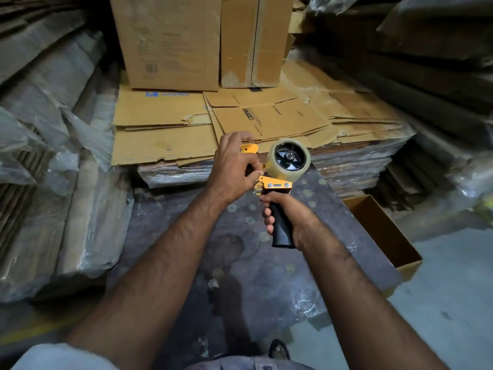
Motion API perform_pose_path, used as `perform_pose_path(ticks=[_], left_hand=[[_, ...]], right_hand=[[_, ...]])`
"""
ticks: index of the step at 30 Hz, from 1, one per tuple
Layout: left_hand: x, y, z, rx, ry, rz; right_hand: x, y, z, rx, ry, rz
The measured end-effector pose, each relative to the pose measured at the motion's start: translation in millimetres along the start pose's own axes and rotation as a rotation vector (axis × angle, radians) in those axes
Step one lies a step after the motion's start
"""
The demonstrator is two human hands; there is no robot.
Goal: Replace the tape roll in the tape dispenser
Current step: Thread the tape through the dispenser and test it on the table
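I hold an orange tape dispenser (276,184) in mid-air in front of me. My right hand (286,217) is wrapped around its black pistol handle, which points down toward me. A clear tape roll (274,166) sits on the dispenser's black hub, facing me. My left hand (234,166) is closed on the dispenser's front end, left of the roll, with fingertips pinched near the orange frame. What the fingertips pinch is hidden by the hand.
Flattened cardboard boxes (266,121) lie stacked ahead, with upright cartons (170,41) behind them. Plastic-wrapped cardboard bundles (53,156) wall the left side; more stacks fill the right. An open cardboard box (386,231) sits on the floor at right. A dark mat (240,263) lies below my arms.
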State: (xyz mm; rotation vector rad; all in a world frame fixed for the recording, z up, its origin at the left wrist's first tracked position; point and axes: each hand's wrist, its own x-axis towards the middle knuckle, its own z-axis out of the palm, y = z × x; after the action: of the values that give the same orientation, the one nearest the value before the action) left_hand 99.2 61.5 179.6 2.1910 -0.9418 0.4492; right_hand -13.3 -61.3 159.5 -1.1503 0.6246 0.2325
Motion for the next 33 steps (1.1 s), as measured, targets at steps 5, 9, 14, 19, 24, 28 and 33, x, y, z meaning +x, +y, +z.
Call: perform_pose_path(ticks=[5,9,14,19,24,28,33], left_hand=[[-5.7,-3.9,-7.5,-0.036,0.031,0.031],[-9.6,-4.9,-12.0,-0.026,0.088,0.043],[-19.9,-12.2,-17.9,-0.052,0.108,0.025],[-24.0,-16.5,-19.9,-0.118,0.062,-0.017],[-31.8,-26.5,-30.3,-0.151,0.061,-0.103],[-30.5,-34.7,-34.5,-0.188,0.048,-0.183],[-16.8,-38.8,-43.7,-0.191,0.049,-0.188]], right_hand=[[-1.1,-9.0,-1.7,0.007,-0.027,-0.006],[-2.7,-13.5,-0.7,0.01,-0.055,0.003],[-2.0,-30.7,-1.1,0.085,-0.047,-0.016],[2.4,-34.5,-1.9,0.074,-0.054,0.01],[4.9,-36.7,-10.8,0.071,-0.039,0.017],[2.4,-34.2,-17.8,0.043,-0.057,0.03],[-2.6,-33.2,-25.0,0.026,-0.079,0.033]])
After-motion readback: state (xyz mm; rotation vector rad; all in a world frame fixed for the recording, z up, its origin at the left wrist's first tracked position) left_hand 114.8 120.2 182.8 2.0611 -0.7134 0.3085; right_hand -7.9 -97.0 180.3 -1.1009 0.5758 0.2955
